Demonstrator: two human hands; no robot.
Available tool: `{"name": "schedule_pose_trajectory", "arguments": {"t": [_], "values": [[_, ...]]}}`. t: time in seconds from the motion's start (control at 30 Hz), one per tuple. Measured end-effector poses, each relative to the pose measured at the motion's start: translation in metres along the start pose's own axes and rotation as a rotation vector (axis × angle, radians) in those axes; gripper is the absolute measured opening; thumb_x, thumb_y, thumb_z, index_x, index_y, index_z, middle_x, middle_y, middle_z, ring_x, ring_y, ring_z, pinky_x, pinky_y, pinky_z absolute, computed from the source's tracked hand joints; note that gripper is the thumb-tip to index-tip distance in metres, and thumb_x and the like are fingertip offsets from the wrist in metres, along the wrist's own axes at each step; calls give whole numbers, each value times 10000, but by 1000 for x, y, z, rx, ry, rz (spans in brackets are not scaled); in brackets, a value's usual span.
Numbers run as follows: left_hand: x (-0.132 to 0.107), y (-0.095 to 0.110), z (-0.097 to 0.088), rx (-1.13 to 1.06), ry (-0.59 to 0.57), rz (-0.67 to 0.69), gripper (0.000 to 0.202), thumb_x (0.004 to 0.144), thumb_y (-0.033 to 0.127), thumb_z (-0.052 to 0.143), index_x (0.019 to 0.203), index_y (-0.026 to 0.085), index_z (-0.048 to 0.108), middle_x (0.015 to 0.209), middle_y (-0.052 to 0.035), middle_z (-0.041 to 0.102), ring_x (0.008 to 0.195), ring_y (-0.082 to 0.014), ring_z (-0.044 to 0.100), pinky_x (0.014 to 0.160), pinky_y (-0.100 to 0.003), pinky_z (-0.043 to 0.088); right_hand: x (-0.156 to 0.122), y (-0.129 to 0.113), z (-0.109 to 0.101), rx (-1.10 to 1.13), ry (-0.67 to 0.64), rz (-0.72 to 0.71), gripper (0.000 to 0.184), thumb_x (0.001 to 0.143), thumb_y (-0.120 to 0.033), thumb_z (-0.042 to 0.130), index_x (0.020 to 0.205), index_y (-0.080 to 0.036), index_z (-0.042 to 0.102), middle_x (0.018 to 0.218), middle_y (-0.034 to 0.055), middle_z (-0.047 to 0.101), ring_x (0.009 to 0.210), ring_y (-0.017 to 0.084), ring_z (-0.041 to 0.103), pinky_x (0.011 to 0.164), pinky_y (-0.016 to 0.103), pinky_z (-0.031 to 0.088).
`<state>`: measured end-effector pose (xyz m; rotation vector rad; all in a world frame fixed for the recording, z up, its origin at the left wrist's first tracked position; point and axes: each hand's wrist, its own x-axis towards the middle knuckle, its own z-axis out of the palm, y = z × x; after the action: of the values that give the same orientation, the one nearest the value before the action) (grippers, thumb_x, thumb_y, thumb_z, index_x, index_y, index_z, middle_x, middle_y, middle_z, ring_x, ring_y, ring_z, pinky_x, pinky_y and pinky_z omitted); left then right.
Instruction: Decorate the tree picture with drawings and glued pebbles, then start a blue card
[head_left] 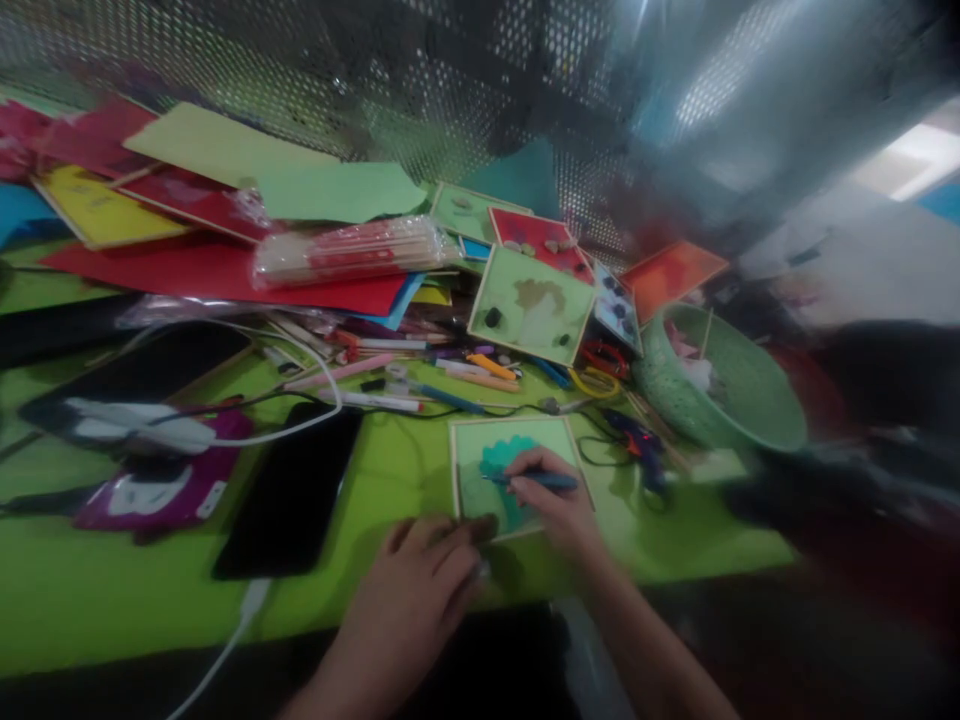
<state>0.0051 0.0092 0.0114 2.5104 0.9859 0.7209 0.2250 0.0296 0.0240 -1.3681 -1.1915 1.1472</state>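
Note:
My right hand (pixel 551 497) is closed around a blue pen (pixel 553 480), held almost level, its tip over a teal painted shape (pixel 510 455). That shape, with a scalloped top, is on a pale green square card (pixel 555 432) framed by thin wooden sticks. My left hand (pixel 427 565) is at the card's lower left edge; its bent fingers reach over the border, and the thumb seems to be just below it. Part of the shape is hidden by my right hand. Whether the pen tip touches the card I cannot tell.
A black phone (pixel 292 495) with a white cable lies left of the card. Behind are scattered pens (pixel 450 395), a framed green card (pixel 532 300) and a bag of wooden sticks (pixel 352 252). A glue gun (pixel 641 450) and a green bowl (pixel 720 385) stand on the right.

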Motion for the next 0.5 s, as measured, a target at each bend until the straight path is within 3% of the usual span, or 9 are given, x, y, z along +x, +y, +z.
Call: {"name": "schedule_pose_trajectory", "arguments": {"t": [0.13,0.3,0.5], "values": [[-1,1,-1,-6,-27,-4,107,1007,230,564,1001,240,670,1173,11,778,1026,-252,620,858,-410,386,-4,-2,0,-11,18,54,313,779,-473,815,820,-217,638,666,-24,633,552,128,531,536,261,434],[-1,2,-2,-36,-93,-29,116,1018,285,567,989,236,668,1270,17,750,1077,-270,599,865,-430,373,-7,-9,5,-145,19,31,280,803,-438,792,807,-215,623,684,-22,616,587,126,534,540,258,415],[0,3,-6,-28,-105,-32,147,1023,287,551,976,232,679,1232,0,762,1065,-267,601,868,-432,377,-8,-11,8,-201,21,-1,225,827,-381,771,805,-222,612,692,-27,614,596,121,533,547,267,433]]}}
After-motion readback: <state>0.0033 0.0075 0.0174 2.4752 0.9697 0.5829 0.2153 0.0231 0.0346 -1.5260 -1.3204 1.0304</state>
